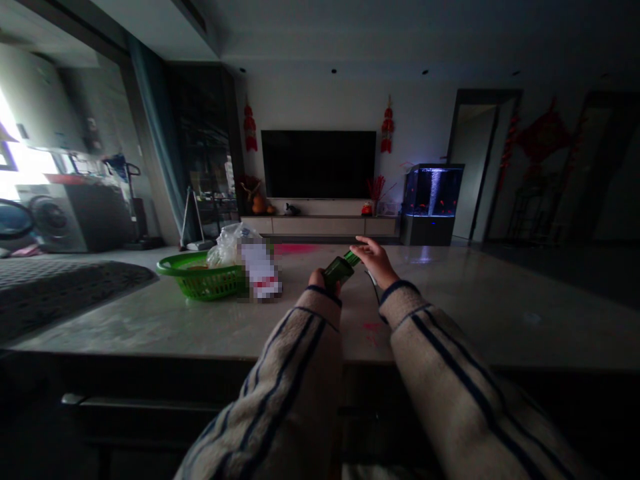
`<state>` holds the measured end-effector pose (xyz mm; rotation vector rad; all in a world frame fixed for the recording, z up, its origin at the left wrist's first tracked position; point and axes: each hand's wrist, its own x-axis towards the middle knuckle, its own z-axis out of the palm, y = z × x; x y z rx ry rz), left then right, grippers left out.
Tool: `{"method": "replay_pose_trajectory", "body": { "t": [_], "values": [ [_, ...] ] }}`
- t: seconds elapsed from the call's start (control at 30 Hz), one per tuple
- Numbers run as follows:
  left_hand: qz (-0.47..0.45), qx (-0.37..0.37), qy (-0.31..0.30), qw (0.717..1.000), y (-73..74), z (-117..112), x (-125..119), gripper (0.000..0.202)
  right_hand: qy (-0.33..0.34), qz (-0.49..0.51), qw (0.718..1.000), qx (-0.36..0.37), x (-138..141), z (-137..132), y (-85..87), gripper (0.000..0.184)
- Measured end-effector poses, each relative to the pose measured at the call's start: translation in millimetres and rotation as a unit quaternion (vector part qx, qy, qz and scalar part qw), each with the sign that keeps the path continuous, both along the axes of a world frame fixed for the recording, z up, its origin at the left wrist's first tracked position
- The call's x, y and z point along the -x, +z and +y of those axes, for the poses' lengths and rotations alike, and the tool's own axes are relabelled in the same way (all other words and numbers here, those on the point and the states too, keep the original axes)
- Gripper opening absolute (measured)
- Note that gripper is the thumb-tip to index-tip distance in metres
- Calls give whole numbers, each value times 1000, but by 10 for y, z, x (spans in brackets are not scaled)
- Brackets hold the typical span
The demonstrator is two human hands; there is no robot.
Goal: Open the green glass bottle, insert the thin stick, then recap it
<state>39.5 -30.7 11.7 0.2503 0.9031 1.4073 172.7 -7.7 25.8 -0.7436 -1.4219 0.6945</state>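
Clock read in the view, centred on the green bottle (339, 272). Sleeves (440, 360) are brought in from 7 and 4: fleecy, beige, dark-striped. Faint reddish marks (371, 328) are seen on the counter (480, 307) at 5; its surface is pale, glossy, stone-look.

The bottle is held above the counter, tilted, narrow end toward 1–2. Left hand (318, 279), at 8: grip wrapped round the wide body, probably so it is kept steady. Right hand (380, 263), between 2 and 3: grip apparently pinched on the narrow green piece (353, 257), index finger stretched clear; far side of the pinch is hidden. With each end held by a different hand, body and narrow piece can likely be controlled separately. Body is dark, smooth, glassy-looking; narrow piece is brighter. A thin dark strip (374, 288) is seen by the right wrist; not identifiable.

At 9, a green basket (210, 285) is set aside, likely to leave working room: slotted plastic wall, flared rim. A crumpled clear bag (231, 243) is piled in it. A white pack (260, 263) is propped at its right edge; details are masked.

Farther: flat black TV (320, 163) near 12, lit glass fish tank (434, 190) at 2.
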Motion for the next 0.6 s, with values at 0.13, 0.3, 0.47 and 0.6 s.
{"method": "replay_pose_trajectory", "body": {
  "t": [0.13, 0.3, 0.47, 0.6],
  "values": [
    [18, 3, 3, 1000, 9, -15, -17, 26, -14, -3, 1000, 10, -9, 21, -22, 53],
    [11, -9, 1, 1000, -9, 5, -21, 25, -23, 8, 1000, 5, -4, 32, -17, 52],
    [8, -1, -13, 1000, -8, 22, -11, 27, -20, 23, 1000, 3, -3, 60, -18, 51],
    [-1, 0, -4, 1000, 2, 11, -11, 29, -18, 31, 999, 4, -8, 68, -17, 49]
  ]
}}
